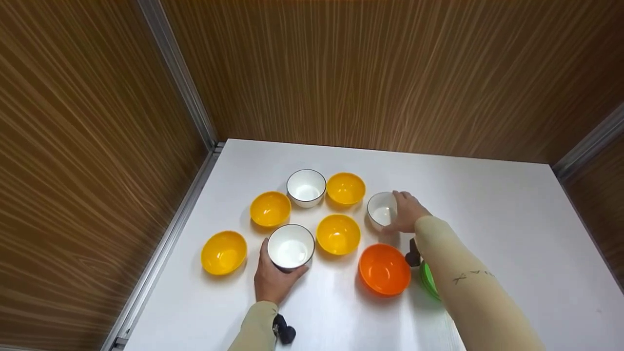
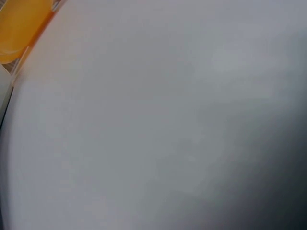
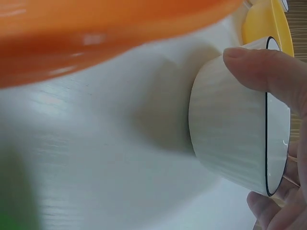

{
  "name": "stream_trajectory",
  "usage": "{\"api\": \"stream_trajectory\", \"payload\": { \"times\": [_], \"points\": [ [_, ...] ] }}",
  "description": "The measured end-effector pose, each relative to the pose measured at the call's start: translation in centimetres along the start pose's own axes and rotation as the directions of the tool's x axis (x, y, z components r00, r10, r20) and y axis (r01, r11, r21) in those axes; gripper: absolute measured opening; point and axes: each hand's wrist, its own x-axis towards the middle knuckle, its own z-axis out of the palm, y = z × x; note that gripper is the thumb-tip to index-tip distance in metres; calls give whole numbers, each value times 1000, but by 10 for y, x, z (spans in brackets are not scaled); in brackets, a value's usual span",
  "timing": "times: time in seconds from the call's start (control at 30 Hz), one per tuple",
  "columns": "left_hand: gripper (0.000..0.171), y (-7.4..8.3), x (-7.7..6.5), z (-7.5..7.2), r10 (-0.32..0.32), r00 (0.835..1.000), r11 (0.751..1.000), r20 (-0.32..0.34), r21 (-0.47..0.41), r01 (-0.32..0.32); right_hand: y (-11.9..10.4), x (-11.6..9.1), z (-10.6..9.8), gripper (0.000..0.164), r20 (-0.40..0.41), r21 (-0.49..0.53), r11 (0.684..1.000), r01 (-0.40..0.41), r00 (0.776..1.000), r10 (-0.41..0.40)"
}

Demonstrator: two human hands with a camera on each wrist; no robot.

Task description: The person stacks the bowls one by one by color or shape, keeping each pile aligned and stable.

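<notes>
Wood-grain panel (image 1: 97, 146): is rising beside the left edge of the white table (image 1: 487, 219).
First yellow bowl (image 1: 224, 252): is standing upright, leftmost of the bowls, apart from the rest.
Second yellow bowl (image 1: 270, 209): is standing upright farther back, near the back white bowl.
Left hand (image 1: 274, 282): is grasping the front white bowl, its fingers curving along the left side and its thumb lying at the near right; the left wrist view is showing mainly a blurred pale surface.
Front white bowl (image 1: 291, 246): is sitting mouth up in that grasp, dark-rimmed, just beside the third yellow bowl; whether its base is touching the table, one cannot tell.
Back white bowl (image 1: 306, 186): is standing upright, dark-rimmed, in the back row.
Third yellow bowl (image 1: 338, 234): is standing upright amid the group.
Fourth yellow bowl (image 1: 345, 188): is standing just beside the back white bowl, on its right.
Right white bowl (image 1: 380, 209): is sitting mouth up behind the orange bowl, dark-rimmed.
Orange bowl (image 1: 384, 269): is standing upright toward the front.
Right hand (image 1: 411, 213): is gripping the right white bowl, thumb pressing the near outer wall, fingers reaching the far side.
Green ware (image 1: 429, 280): is showing partly beside the right sleeve (image 1: 468, 278).
</notes>
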Motion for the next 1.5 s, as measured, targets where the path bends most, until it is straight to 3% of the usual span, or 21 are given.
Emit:
{"api": "stream_trajectory", "payload": {
  "times": [0.43,0.77,1.03,1.5],
  "points": [
    [128,-2,2,-4,-9,1000,1000,-11,-10,9,-14,-7,-6,120,-94,36,996,87,992,-83],
    [128,-6,2,-6,-2,1000,1000,-21,-21,1,-30,-17,-11,120,-165,73,979,189,971,-175],
    [127,-2,2,-5,3,1000,1000,-18,-29,-3,-46,-36,-17,122,-178,142,961,238,961,-211],
    [129,3,-1,-2,-30,1000,1000,6,2,30,-83,-74,-11,117,-208,148,910,388,912,-354]
  ]
}}
